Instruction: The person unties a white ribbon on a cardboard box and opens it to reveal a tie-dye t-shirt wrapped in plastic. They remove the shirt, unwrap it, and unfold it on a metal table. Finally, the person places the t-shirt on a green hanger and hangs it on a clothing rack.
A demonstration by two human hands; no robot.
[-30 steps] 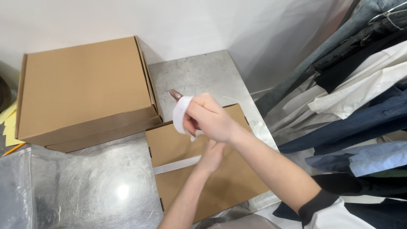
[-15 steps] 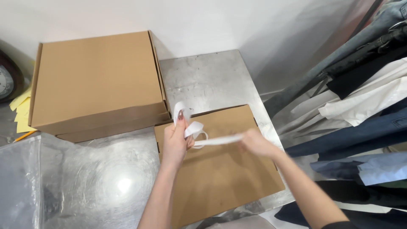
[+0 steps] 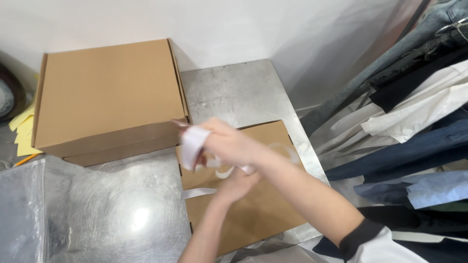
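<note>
A roll of white tape [image 3: 194, 144] is gripped in the right hand [image 3: 229, 143], which is crossed over the left hand [image 3: 238, 184] above a small flat cardboard box [image 3: 253, 214]. The roll is held just above the box's near-left edge, apparently so that tape can be drawn across the lid. The left hand is pressed down on the lid, seemingly to steady the box; whether its grip is clenched on a loose loop of tape or lies flat cannot be told through the motion blur. A strip of white tape [image 3: 197, 193] is seen laid across the box's left edge. The box is plain brown and closed, and rests on a dull metal worktop [image 3: 234, 92]. A larger closed cardboard box [image 3: 109, 97] stands just behind it.
</note>
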